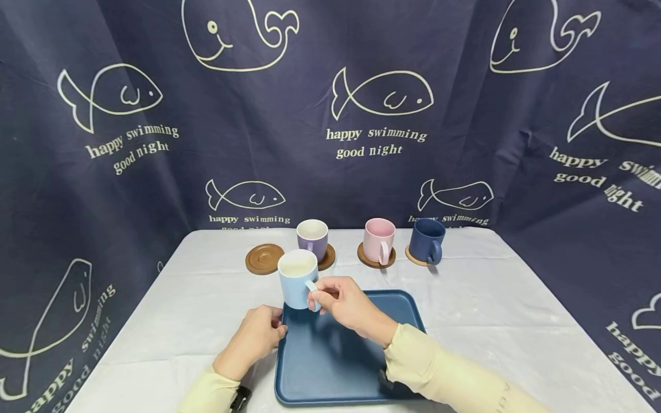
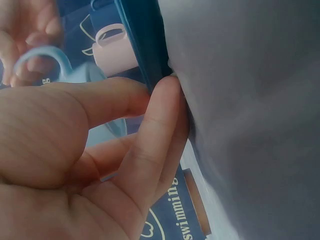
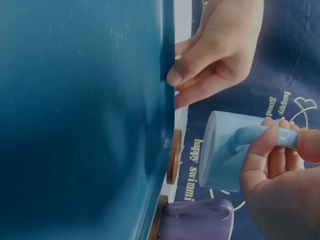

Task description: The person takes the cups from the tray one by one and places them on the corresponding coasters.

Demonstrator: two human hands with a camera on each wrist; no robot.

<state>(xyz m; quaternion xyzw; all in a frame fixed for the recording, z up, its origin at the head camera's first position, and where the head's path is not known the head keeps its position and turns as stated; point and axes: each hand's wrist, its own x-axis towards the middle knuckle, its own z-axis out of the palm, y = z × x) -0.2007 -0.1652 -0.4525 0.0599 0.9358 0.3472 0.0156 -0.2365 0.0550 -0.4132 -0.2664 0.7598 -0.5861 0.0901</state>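
Note:
My right hand (image 1: 353, 304) grips a light blue mug (image 1: 294, 287) by its handle. The mug is upright and held above the far left corner of a dark blue rectangular tray (image 1: 330, 367); the right wrist view shows a gap between the mug (image 3: 220, 165) and the tray surface. At the tray's left edge my left hand (image 1: 253, 338) pinches the rim between thumb and fingers, as the left wrist view also shows. Behind the light blue mug, a purple mug (image 1: 321, 248) is partly hidden on its brown coaster (image 1: 328, 258).
A bare brown coaster (image 1: 265, 259) lies left of the purple mug. Further right stand a pink mug (image 1: 376, 241) on a brown coaster and a navy mug (image 1: 424, 241) on a lighter one. A white cloth (image 1: 490, 321) covers the table; a dark blue printed curtain (image 1: 289, 143) hangs around it.

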